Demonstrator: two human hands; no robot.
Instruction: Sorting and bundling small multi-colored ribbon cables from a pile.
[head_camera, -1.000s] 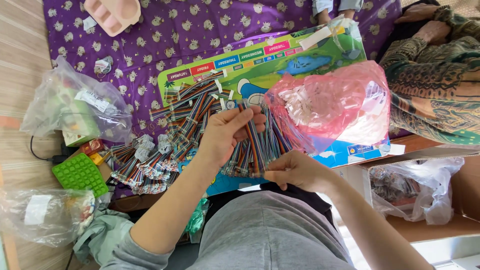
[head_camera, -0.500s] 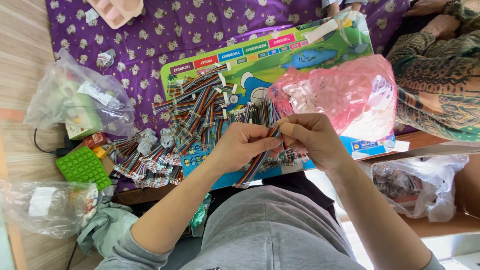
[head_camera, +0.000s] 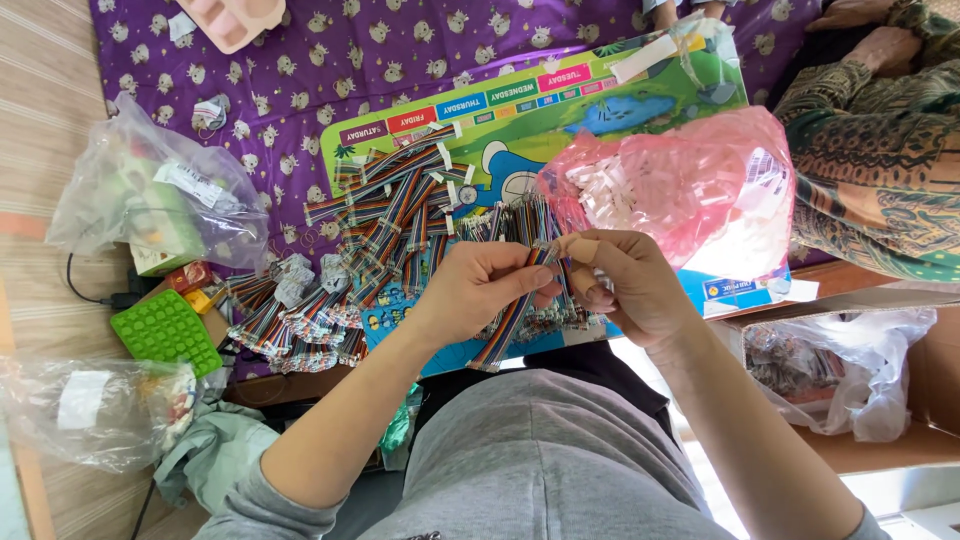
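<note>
Basically two hands pinching one striped ribbon cable over the lap.

Left hand (head_camera: 480, 290) and right hand (head_camera: 620, 285) are both closing fingertips on the top end of a rainbow ribbon cable (head_camera: 510, 325), which is hanging down slantwise toward the grey lap. One big pile of similar cables (head_camera: 390, 230) is lying just behind on a colourful board (head_camera: 560, 110). One pink bag (head_camera: 690, 190) is sitting right beside the right hand. One green tray (head_camera: 165, 330) and two clear bags (head_camera: 150, 205) are lying to the left.

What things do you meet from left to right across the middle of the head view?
Clear plastic bag → green silicone mould → pile of rainbow ribbon cables → left hand → right hand → pink plastic bag
</note>
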